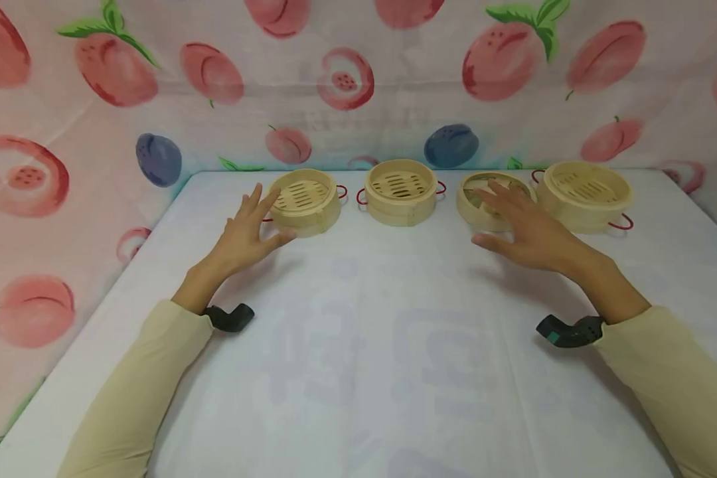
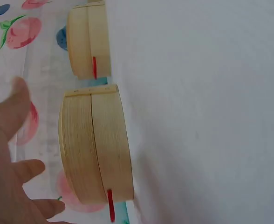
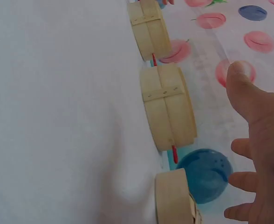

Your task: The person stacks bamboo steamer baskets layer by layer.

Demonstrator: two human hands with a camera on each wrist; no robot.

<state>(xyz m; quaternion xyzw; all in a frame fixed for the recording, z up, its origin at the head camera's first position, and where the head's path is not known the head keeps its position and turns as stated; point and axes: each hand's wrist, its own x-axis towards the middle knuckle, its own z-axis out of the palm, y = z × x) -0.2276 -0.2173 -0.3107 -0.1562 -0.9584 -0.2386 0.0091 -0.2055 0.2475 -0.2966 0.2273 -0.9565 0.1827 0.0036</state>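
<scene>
My left hand (image 1: 243,232) is held with fingers spread and thumb apart, over the left side of a round bamboo steamer basket (image 1: 307,216) with red handles. In the left wrist view that basket (image 2: 97,149) stands beside the fingers, nothing within the hand. My right hand (image 1: 532,232) is likewise spread and holds nothing. It overlaps a shallower round bamboo piece (image 1: 475,216), whose inside is partly hidden by the fingers. In the right wrist view this piece (image 3: 172,196) sits at the bottom, left of the fingers.
Another steamer basket (image 1: 400,212) with red handles stands between the hands, and one more (image 1: 579,212) stands right of the right hand. All line the back of the white-covered table (image 1: 358,345). Behind hangs a fruit-print cloth (image 1: 358,126).
</scene>
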